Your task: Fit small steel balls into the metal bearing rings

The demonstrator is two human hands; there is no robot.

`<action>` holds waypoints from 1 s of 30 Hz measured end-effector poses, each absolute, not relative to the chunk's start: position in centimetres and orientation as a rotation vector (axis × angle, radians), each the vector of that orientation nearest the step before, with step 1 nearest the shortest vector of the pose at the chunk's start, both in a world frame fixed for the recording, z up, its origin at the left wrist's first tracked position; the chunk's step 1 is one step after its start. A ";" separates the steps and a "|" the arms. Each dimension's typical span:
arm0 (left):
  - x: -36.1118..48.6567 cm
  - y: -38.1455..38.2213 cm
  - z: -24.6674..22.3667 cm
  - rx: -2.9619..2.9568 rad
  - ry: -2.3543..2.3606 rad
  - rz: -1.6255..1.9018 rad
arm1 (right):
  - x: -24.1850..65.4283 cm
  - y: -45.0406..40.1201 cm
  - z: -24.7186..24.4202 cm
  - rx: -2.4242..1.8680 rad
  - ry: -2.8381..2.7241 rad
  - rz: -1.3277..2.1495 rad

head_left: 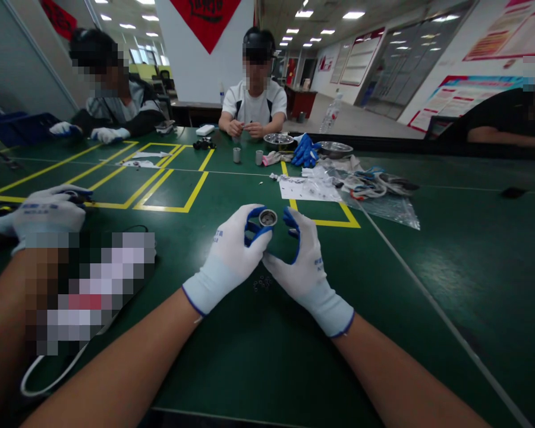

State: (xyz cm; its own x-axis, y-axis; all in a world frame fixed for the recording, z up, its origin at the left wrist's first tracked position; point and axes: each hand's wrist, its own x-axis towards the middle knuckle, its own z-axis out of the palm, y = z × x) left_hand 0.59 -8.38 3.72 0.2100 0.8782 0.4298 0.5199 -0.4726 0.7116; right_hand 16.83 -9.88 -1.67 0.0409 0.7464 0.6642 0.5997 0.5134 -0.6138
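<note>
My left hand, in a white glove with blue palm, grips a small round metal cup between thumb and fingers. The cup's open end faces me, and its inside is dark and hard to make out. Just to the right, my right hand, gloved alike, is curved with thumb and fingers apart; I see nothing held in it. Its thumb is close to the left thumb. Below the hands, several tiny rings lie loose on the green table.
Beyond my hands are two grey metal cups, metal bowls, a blue glove, white paper and a plastic bag. A co-worker's gloved hand rests at the left near a white power strip. Other people sit across the table.
</note>
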 end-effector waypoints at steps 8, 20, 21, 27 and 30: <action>-0.3 -6.4 3.2 2.142 1.642 0.983 | 17.2 -9.4 -1.9 -1.167 -1.663 0.407; -3.8 -3.2 2.5 2.167 2.249 0.418 | 17.2 -9.5 -1.4 -1.114 -1.778 0.428; -3.9 -3.2 2.4 2.163 2.253 0.413 | 17.2 -9.4 -1.4 -1.114 -1.780 0.433; -3.5 -3.2 2.4 2.239 2.266 0.320 | 17.2 -9.6 -1.0 -1.095 -1.816 0.500; -3.4 -3.3 2.4 2.244 2.275 0.299 | 17.2 -9.6 -1.0 -1.080 -1.841 0.513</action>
